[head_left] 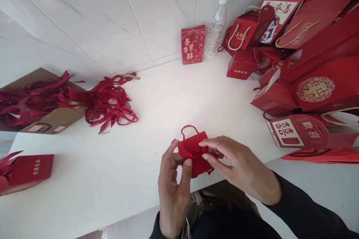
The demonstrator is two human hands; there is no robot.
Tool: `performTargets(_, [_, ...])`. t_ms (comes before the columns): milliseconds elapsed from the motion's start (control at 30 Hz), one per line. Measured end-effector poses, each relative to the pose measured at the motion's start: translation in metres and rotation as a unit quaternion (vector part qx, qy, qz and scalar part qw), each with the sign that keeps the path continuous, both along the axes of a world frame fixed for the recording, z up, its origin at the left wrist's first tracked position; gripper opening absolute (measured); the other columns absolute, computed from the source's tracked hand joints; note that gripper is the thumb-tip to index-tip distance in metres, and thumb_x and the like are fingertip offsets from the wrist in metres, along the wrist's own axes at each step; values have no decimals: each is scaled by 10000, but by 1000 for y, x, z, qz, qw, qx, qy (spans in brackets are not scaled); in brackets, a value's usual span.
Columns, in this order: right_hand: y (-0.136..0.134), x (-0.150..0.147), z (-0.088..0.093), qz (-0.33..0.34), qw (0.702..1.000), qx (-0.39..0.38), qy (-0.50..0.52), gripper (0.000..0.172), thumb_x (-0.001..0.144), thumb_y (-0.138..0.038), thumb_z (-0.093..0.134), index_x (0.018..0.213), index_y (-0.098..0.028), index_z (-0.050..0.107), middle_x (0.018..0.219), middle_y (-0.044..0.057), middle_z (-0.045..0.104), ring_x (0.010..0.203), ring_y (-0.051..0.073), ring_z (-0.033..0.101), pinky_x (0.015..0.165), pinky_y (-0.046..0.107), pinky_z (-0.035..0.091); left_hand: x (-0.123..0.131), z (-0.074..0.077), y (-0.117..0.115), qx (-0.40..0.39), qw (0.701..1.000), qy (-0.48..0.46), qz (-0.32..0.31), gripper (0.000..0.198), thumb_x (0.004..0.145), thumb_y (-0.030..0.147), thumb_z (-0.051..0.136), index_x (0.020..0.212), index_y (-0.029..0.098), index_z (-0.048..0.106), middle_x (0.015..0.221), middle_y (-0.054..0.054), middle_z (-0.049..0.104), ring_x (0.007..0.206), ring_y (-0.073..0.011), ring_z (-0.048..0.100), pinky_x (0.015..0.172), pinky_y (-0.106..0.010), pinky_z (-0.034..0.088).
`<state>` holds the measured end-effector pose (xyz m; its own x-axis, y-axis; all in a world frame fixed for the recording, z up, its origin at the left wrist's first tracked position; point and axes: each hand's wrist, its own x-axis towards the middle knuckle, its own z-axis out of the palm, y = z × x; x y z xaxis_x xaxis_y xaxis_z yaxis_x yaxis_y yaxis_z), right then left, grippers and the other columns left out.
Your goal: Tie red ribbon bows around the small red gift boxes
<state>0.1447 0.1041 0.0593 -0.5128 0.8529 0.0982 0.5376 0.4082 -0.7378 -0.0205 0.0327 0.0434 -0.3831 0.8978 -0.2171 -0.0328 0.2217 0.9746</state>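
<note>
Near the front edge of the white table [168, 112] is a small red gift bag [198, 165] with a thin red cord handle looped at its far end. A red ribbon [197, 150] lies across its upper face, gathered at the middle. My left hand [175, 179] grips the left side of the bag, thumb on top and fingers at the edge. Over the right side, my right hand [238, 162] pinches the ribbon between thumb and forefinger. Its remaining fingers are curled and partly hidden.
A cardboard box [67, 119] of red ribbons stands left, with loose ribbons [110, 101] beside it. A red gift box [33, 170] sits front left. A red card box [193, 44] and plastic bottle [216, 30] stand against the wall. Several red gift boxes [325, 119] crowd the right.
</note>
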Motion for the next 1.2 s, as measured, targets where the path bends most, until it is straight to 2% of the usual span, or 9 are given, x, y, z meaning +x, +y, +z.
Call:
performTargets(200, [4,-15,6,12,1000,-6,0,107,962,-154,576,930,-223,651,848,19,696,792,189,659,682,322,529,-5,4,13,47,992,99,-55,450,946,314,626,1387,268,549,952,-50,697,822,-175,632,773,-329,556])
performTargets(333, [7,-14,7,4,1000,-16,18,125,953,-134,574,910,-220,653,840,14,686,780,168,651,656,284,523,-9,7,19,67,974,182,-120,345,912,264,661,1257,277,674,991,-61,685,836,-174,610,751,-303,537])
performTargets(433, [9,-9,8,8,999,-37,38,110,975,-169,570,963,-221,666,852,10,683,773,151,648,640,255,524,-9,6,21,68,971,203,-109,140,916,261,652,1005,263,760,936,-57,666,827,-174,614,697,-278,522])
performTargets(533, [11,-3,9,1,998,-49,46,136,994,-202,557,1007,-239,688,917,16,677,784,136,649,648,232,535,-7,3,20,80,971,211,-75,90,910,261,657,902,238,743,1018,-72,658,960,-204,630,791,-304,527])
performTargets(600, [13,1,10,-11,999,-30,38,152,989,-200,561,1005,-245,704,940,23,665,800,137,655,686,237,548,-6,2,18,77,976,193,-69,80,918,264,646,909,223,715,1100,-81,663,1015,-212,624,843,-320,521])
performTargets(800, [17,14,9,-36,999,-37,-3,173,974,-215,555,1065,-246,699,956,38,690,761,151,693,629,246,573,-2,-2,16,17,992,96,-79,180,955,351,607,1025,205,684,926,-51,708,670,-135,546,633,-275,495])
performTargets(967, [21,24,6,-11,998,0,-67,165,962,-200,549,984,-238,708,938,42,664,780,174,686,714,311,584,1,-3,18,17,998,7,-62,173,957,379,604,955,207,584,1049,-84,740,756,-155,617,672,-287,515])
performTargets(1067, [20,24,7,-18,994,34,-105,178,969,-223,543,983,-244,719,892,46,641,776,201,676,689,344,568,4,-3,19,16,998,-7,-63,192,960,393,598,945,204,573,1012,-93,740,826,-182,662,690,-295,529])
performTargets(1200, [16,19,11,-13,995,8,-94,176,994,-220,520,1019,-251,692,892,23,701,789,192,688,694,333,553,8,-2,22,12,999,-11,-38,217,944,411,620,939,199,568,883,-69,728,792,-181,675,664,-282,538])
